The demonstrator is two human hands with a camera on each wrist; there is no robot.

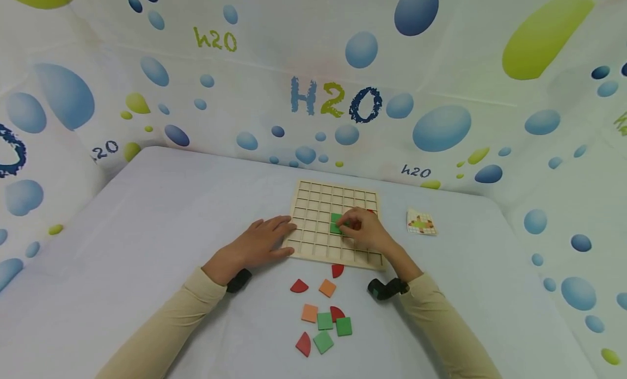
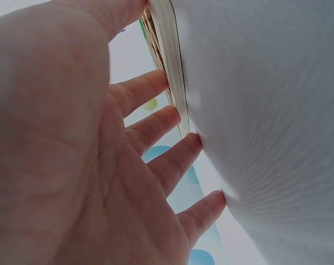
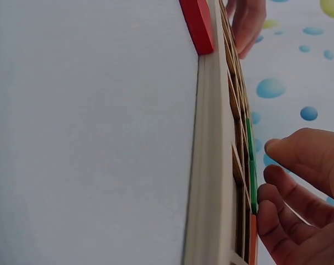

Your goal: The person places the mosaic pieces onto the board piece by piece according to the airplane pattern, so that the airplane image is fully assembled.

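Note:
A wooden grid board (image 1: 313,218) lies on the white-covered table in the head view. My left hand (image 1: 266,240) rests at its left edge with the fingers spread, and the left wrist view shows fingertips against the board's side. Over the right part of the board, my right hand (image 1: 364,229) has bent fingers beside green square tiles (image 1: 335,224). The right wrist view shows its thumb and fingers apart, fingertips at a green tile (image 3: 253,185) in the grid. An orange tile (image 3: 253,237) sits next to it. Part of a red piece (image 1: 370,211) shows behind the hand.
Loose red quarter-circle pieces (image 1: 299,286), orange squares (image 1: 327,288) and green squares (image 1: 325,321) lie in front of the board. A small pattern card (image 1: 420,223) is to its right. Behind the table hangs a sheet (image 1: 274,57) printed with drops.

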